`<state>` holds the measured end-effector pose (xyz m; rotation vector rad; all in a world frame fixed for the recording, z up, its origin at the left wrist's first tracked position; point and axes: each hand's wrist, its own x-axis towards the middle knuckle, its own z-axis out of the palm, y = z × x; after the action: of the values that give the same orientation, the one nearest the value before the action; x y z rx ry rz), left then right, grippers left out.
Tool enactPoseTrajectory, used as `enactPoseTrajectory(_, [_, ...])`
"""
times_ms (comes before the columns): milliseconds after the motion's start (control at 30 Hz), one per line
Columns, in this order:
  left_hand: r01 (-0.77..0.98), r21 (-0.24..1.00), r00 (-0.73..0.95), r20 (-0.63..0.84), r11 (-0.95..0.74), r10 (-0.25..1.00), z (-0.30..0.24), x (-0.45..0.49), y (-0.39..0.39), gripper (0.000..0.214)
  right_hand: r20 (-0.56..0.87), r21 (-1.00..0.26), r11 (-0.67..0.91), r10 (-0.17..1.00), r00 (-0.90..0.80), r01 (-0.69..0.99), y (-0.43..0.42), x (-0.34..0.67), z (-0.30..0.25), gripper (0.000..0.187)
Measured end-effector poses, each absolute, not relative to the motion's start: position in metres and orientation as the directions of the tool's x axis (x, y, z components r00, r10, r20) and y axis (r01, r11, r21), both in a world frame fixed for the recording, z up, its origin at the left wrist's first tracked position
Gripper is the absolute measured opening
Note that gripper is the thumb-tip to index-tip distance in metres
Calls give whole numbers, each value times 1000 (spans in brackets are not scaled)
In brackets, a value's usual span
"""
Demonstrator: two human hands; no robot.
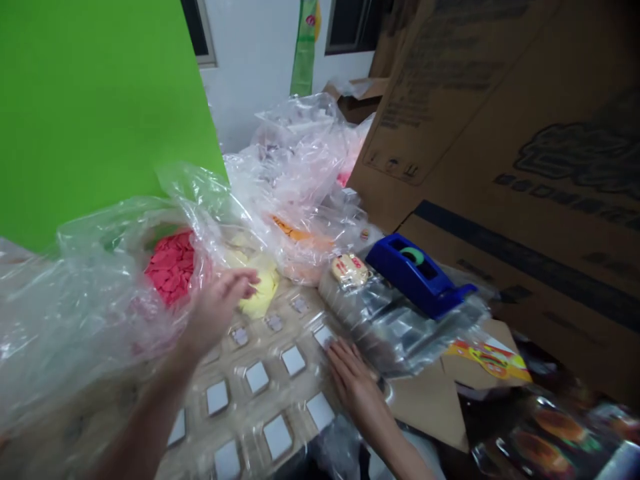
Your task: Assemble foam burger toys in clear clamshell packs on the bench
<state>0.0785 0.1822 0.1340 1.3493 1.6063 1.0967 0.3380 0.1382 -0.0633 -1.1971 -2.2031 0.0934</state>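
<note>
My left hand [225, 297] hangs over the near edge of a clear bag with pale yellow pieces [265, 293]. Its fingers are slightly bent and apart, a little blurred, and I see nothing held. With fingers stretched out, my right hand [353, 373] lies at the right side of a clear plastic tray [240, 387], its fingertips at a white square piece [323, 335]. Several more white squares [257, 377] sit in the tray's pockets. Pockets in the far row hold small greyish pieces [274, 323]. Left of my left hand, red flat pieces [173, 267] fill another clear bag.
A blue tape dispenser [420, 273] and a tan round packet [350, 270] rest on a stack of clear plastic [370, 320] at right. A large cardboard box [500, 133] rises behind. A green panel [100, 100] stands at left; crumpled clear bags [300, 153] lie at the back.
</note>
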Motion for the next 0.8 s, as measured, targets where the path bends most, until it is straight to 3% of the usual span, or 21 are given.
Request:
enactPoseTrajectory(67, [511,859,29,-26,8,999,96,99,165,21,479,-346,563,794,-375,750,134,340,-65,34])
enactPoseTrajectory(167, [640,684,348,149,-351,925,50,130,155,21,463,-345,520,819,-340,781,124,347,-63,36])
enactPoseTrajectory(233, [676,549,457,211,-492,864,36,143,155,23,451,-335,500,829,-330,799,117,350,-63,37])
enactPoseTrajectory(333, [730,392,495,261,-560,829,42,149,168,26,448,-314,487,833,-325,815,112,348,-66,37])
enactPoseTrajectory(500, [805,263,433,352,-531,830,87,137,224,34,506,-289,538,788,-351,792,116,339,-43,34])
enactPoseTrajectory(600, [847,185,415,358,-499,837,105,125,266,37,545,-323,576,762,-350,751,141,339,11,35])
enactPoseTrajectory(633, [857,160,416,344,-489,842,108,122,278,36,543,-391,573,775,-322,720,156,338,35,34])
enactPoseTrajectory(667, [866,135,421,322,-481,848,108,120,289,33,508,-465,542,811,-290,700,175,335,59,35])
enactPoseTrajectory(800, [888,49,442,186,-458,878,94,120,312,23,404,-508,520,848,-343,686,279,295,130,30])
